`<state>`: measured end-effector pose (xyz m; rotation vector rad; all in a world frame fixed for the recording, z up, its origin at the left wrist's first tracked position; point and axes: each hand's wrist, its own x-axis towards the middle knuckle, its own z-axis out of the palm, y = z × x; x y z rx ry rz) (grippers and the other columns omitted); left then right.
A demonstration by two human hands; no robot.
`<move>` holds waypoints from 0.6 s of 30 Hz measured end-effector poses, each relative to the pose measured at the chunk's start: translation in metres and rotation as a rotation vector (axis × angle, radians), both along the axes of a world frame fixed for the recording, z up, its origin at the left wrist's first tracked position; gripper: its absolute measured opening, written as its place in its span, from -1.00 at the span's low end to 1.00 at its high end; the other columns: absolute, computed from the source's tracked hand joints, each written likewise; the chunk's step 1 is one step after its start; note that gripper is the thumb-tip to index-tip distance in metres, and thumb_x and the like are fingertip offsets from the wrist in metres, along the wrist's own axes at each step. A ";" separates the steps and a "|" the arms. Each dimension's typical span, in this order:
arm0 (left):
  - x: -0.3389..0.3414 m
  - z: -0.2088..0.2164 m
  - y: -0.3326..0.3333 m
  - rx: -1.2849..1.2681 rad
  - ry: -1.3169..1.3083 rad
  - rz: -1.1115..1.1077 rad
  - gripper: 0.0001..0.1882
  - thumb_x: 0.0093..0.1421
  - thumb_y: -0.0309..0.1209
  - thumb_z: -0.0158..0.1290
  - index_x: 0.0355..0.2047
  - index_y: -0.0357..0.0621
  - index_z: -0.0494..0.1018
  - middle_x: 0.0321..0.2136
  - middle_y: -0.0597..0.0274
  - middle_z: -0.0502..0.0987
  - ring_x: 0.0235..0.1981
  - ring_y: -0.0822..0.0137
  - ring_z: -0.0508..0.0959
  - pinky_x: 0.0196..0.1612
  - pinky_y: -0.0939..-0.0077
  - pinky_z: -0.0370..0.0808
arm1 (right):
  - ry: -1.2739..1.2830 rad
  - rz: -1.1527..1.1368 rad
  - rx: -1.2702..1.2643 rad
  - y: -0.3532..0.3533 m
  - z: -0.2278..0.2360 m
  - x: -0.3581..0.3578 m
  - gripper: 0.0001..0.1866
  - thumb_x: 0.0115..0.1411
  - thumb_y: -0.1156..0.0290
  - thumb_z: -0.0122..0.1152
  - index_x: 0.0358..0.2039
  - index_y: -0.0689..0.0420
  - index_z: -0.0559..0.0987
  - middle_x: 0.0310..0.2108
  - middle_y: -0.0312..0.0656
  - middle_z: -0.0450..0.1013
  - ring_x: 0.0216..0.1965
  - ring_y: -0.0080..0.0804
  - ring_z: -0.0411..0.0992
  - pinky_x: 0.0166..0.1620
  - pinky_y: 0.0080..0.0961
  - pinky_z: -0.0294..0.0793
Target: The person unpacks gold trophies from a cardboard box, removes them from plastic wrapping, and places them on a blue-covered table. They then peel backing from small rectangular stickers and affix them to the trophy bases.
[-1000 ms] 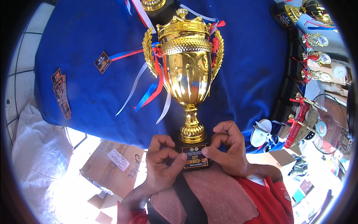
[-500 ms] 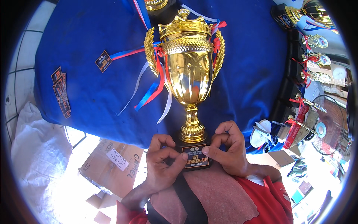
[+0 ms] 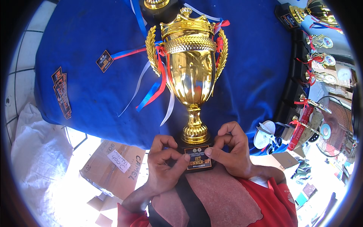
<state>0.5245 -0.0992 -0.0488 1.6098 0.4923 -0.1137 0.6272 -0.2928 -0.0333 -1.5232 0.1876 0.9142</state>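
A tall gold cup trophy (image 3: 191, 72) with a crown-shaped lid and leaf-shaped handles lies lengthwise before me, its black base toward my body. On that base sits a small black rectangular plate (image 3: 198, 158) with an orange border. My left hand (image 3: 164, 162) grips the base's left side, its thumb on the plate's left edge. From the right, my right hand (image 3: 232, 151) holds the base, with the thumb at the plate's upper right corner. Red, blue and white ribbons (image 3: 155, 92) trail from the left handle. How far the fingers reach behind the base is hidden.
A blue cloth (image 3: 113, 90) covers the table. Loose plates (image 3: 61, 92) lie at its left, another plate (image 3: 104, 61) nearer the cup. A second trophy's base (image 3: 162, 10) stands at the top. Smaller trophies (image 3: 319, 58) line the right edge, near a fan (image 3: 332, 126). A carton (image 3: 113, 166) sits lower left.
Both hands and the cup stay almost still. At the top, the ribbon by the second trophy has shifted, its red stripe no longer showing, and that trophy's black base shows more.
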 end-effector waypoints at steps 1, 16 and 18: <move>0.000 0.000 0.000 0.001 0.003 0.001 -0.86 0.09 -0.52 0.32 -0.55 -0.25 0.58 -0.19 0.17 0.37 -0.17 0.34 0.40 -0.11 0.49 0.36 | 0.002 0.003 0.003 0.000 0.000 0.000 -0.51 0.12 0.57 0.44 -0.09 0.19 0.29 -0.55 -0.28 0.49 -0.48 -0.69 0.43 -0.38 -0.67 0.37; 0.000 -0.002 -0.002 0.003 -0.007 0.035 -0.84 0.08 -0.52 0.32 -0.57 -0.26 0.56 -0.21 0.17 0.38 -0.19 0.34 0.41 -0.13 0.48 0.36 | -0.030 0.032 -0.017 0.000 -0.001 0.001 -0.51 0.10 0.56 0.45 -0.09 0.19 0.30 -0.56 -0.29 0.49 -0.48 -0.68 0.43 -0.38 -0.67 0.36; 0.001 -0.001 -0.003 0.002 -0.003 0.036 -0.83 0.08 -0.52 0.32 -0.58 -0.26 0.55 -0.21 0.17 0.38 -0.19 0.34 0.41 -0.14 0.48 0.36 | -0.048 0.048 -0.041 0.001 -0.001 0.002 -0.52 0.10 0.56 0.45 -0.10 0.19 0.31 -0.56 -0.29 0.48 -0.49 -0.69 0.42 -0.39 -0.67 0.36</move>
